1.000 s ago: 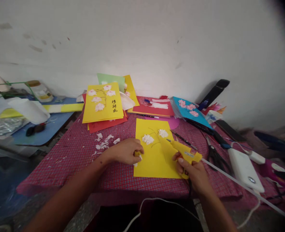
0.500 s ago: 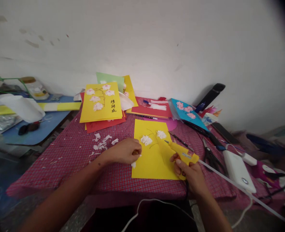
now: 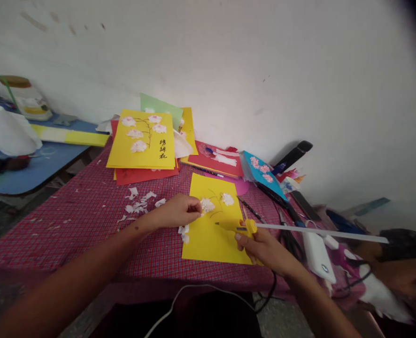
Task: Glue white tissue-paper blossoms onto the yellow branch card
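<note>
A yellow card (image 3: 208, 234) lies on the red checked tablecloth (image 3: 88, 211) in front of me, with two white paper flowers (image 3: 227, 199) and a thin drawn stem on it. My left hand (image 3: 181, 211) is closed in a pinch at the card's left edge, touching the left flower, with white paper bits under it. My right hand (image 3: 260, 244) grips a yellow glue gun (image 3: 245, 226), its nozzle pointing left over the card. A long white glue stick (image 3: 320, 233) juts out of its back to the right.
A stack of finished flower cards (image 3: 141, 141) lies behind, with red, green and blue cards (image 3: 260, 171) beside it. White paper scraps (image 3: 137, 202) lie on the left. Scissors (image 3: 288, 234), a white power bank (image 3: 319, 258) and cables sit to the right. A blue table (image 3: 35, 169) stands at the left.
The glue gun has turned to point left, its stick now level and reaching right. My left hand has moved up to the left flower. The camera has swung right.
</note>
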A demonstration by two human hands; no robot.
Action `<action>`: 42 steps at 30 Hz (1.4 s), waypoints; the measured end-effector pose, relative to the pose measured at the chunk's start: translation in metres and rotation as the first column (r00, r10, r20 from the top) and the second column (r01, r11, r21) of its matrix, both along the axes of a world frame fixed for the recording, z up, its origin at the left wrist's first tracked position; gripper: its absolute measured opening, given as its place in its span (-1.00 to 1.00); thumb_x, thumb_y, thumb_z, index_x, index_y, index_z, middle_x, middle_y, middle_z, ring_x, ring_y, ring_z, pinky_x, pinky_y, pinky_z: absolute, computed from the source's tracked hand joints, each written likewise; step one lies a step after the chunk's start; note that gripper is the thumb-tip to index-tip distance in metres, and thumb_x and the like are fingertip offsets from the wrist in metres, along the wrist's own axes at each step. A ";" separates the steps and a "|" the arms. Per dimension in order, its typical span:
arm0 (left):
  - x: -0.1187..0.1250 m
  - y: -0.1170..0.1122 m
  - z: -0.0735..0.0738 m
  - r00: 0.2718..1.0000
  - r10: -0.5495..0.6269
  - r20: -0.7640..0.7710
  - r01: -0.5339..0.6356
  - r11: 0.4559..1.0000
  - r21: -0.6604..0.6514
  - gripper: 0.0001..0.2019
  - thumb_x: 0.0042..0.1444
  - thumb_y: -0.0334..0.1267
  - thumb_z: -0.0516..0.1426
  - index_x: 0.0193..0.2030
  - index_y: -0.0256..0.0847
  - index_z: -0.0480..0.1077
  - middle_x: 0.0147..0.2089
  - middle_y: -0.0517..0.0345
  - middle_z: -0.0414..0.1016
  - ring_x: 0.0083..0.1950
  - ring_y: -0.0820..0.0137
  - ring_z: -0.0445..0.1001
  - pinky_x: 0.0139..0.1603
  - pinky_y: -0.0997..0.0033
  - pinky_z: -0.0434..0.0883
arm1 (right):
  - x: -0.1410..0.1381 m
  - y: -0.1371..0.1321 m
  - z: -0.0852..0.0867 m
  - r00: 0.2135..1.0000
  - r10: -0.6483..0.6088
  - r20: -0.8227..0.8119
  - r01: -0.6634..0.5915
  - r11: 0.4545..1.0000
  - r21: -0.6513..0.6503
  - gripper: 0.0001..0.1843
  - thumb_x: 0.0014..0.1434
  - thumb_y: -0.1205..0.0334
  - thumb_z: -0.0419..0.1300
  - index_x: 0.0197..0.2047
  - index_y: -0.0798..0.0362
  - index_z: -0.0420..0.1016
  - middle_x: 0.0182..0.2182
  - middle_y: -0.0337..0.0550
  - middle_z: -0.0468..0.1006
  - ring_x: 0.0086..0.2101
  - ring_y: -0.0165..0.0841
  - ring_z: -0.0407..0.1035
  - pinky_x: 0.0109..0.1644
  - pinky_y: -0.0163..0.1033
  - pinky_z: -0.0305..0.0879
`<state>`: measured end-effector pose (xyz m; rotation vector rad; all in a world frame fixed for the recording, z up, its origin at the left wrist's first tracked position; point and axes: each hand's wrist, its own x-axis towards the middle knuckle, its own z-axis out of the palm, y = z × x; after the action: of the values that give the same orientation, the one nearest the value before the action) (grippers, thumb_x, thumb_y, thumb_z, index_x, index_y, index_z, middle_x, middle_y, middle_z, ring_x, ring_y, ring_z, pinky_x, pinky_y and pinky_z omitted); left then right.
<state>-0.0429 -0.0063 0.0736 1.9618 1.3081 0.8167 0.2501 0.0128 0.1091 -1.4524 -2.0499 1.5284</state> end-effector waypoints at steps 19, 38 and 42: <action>0.001 0.003 -0.005 0.983 0.056 0.176 -0.035 0.993 -0.116 -0.94 -0.02 -0.37 0.13 -0.41 -0.25 0.44 -0.52 0.26 0.44 -0.50 0.51 0.35 -0.47 0.56 0.24 | -0.014 0.006 0.002 0.999 0.032 0.017 -0.032 0.999 0.017 -0.60 0.07 -0.10 0.32 -0.55 0.05 0.46 -0.71 -0.26 0.37 -0.69 -0.48 0.18 -0.66 -0.37 -0.02; 0.001 0.003 -0.004 0.988 0.044 0.145 -0.021 0.988 -0.154 -0.91 -0.07 -0.38 0.10 -0.40 -0.26 0.43 -0.49 0.25 0.45 -0.48 0.49 0.36 -0.47 0.55 0.23 | -0.025 0.015 0.017 0.927 0.204 0.315 -0.216 0.976 0.004 -0.70 0.26 0.03 0.09 -0.39 0.07 0.38 -0.55 -0.28 0.38 -0.58 -0.48 0.24 -0.53 -0.38 0.13; 0.001 0.003 -0.005 0.991 0.048 0.126 -0.032 0.991 -0.129 -0.91 -0.07 -0.38 0.11 -0.40 -0.26 0.44 -0.48 0.25 0.45 -0.48 0.49 0.36 -0.48 0.56 0.21 | -0.027 0.017 0.018 0.909 0.238 0.344 -0.263 0.964 0.028 -0.71 0.26 0.04 0.08 -0.36 0.07 0.40 -0.55 -0.26 0.40 -0.57 -0.47 0.24 -0.52 -0.37 0.13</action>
<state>-0.0416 -0.0029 0.0690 1.7599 1.2941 0.8444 0.2236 0.0300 0.1275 -1.5638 -2.5520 1.3411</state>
